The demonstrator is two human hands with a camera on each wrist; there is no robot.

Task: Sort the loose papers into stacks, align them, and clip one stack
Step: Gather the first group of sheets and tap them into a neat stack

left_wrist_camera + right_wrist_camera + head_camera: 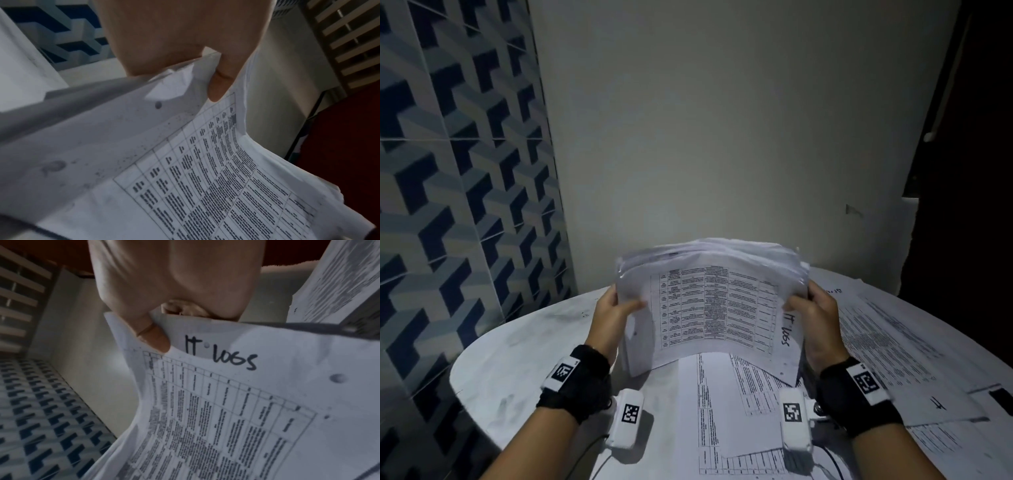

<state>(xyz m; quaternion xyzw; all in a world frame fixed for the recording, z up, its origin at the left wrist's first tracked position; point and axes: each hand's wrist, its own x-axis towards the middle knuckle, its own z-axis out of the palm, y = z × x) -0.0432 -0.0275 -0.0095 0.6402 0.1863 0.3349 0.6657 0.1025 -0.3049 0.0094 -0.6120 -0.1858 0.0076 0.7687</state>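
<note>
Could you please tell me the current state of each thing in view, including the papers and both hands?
Stack of papers: held upright above the table, bowed, top edges uneven, no clip visible.
Top sheet: printed table facing the person, handwritten "IT logs" near the right edge.
Left hand: grips the stack's left edge.
Right hand: grips the stack's right edge.
Loose sheets: lying flat, overlapping and askew.
Table: round, white, smudged.

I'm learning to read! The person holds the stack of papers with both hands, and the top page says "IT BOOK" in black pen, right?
Almost. Both hands, left hand and right hand, do hold the stack of papers, but the handwriting says "IT LOGS", not "IT BOOK". The right wrist view shows it clearly.
</note>
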